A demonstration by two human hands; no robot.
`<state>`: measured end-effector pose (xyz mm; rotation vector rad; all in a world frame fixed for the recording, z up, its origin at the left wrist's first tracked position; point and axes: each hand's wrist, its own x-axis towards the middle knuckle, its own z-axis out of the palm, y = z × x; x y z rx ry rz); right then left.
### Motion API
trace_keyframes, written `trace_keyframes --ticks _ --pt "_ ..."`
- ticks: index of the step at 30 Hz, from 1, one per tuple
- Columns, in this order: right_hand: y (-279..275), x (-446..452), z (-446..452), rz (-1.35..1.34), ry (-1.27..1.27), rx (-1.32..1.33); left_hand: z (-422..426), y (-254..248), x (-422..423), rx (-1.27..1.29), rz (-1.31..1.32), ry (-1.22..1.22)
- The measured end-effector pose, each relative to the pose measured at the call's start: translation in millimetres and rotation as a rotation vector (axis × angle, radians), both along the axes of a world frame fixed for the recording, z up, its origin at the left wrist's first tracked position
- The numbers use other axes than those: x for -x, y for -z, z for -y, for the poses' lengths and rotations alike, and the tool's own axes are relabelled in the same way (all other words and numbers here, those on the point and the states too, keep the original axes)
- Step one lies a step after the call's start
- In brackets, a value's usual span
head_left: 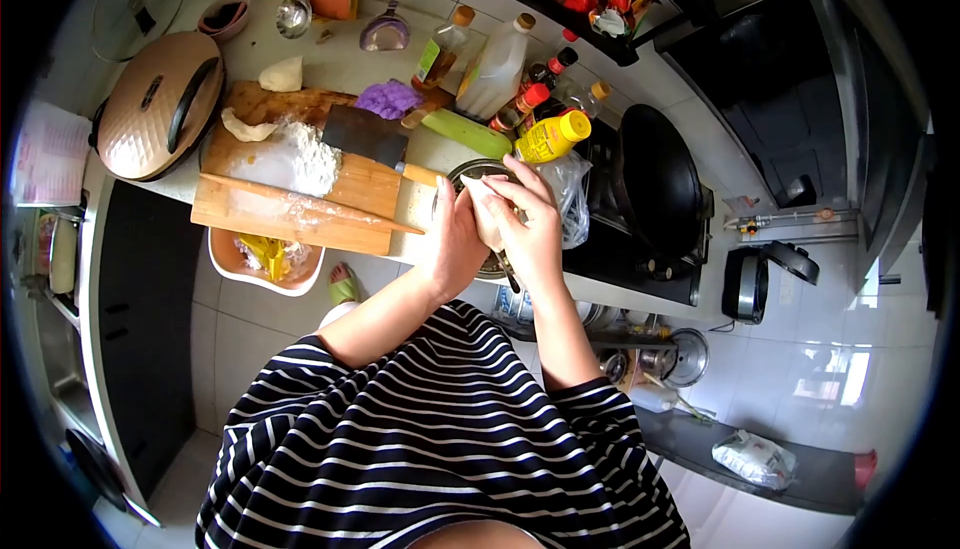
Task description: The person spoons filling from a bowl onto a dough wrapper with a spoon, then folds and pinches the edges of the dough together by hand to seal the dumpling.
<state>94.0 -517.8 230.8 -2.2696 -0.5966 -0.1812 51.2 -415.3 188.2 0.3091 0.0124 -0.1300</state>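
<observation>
A pale folded piece of dough (484,211) is held between my two hands over a round metal bowl (462,171). My left hand (455,244) supports it from the left side, palm turned inward. The fingers of my right hand (528,224) press on its right side and upper edge. Most of the bowl's contents are hidden by my hands; a dark utensil handle (512,275) sticks out below. Left of the bowl lies a wooden cutting board (350,234) with white flour (312,159), a tapered rolling pin (310,206) and a cleaver (362,137).
More dough (282,74) lies behind the board. A green gourd-like vegetable (465,134), purple cloth (388,100) and several bottles (497,69) stand behind the bowl. A wok (655,184) sits right, an electric griddle (160,104) left. A waste bin (265,274) is below the counter.
</observation>
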Motion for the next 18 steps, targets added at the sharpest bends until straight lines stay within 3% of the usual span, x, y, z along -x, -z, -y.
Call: trace_keyframes --ticks 3,7,10,12,14,18 --pt "3 4 -4 0.068 0.019 -0.075 0 4 -1 -0.025 0.020 0.013" --pt "15 9 -6 -0.089 0.060 -0.278 3 3 1 0.021 -0.090 0.013" --pt "13 4 -1 0.107 -0.046 0.008 0 11 1 0.081 -0.050 0.031" --pt "12 13 -7 0.041 0.029 -0.168 -3 16 0 0.109 -0.020 0.028" --pt "12 13 -2 0.132 0.116 -0.023 -4 17 -3 0.112 -0.018 0.002" --pt "17 16 5 0.110 0.099 -0.135 -2 12 -3 0.177 0.011 0.022"
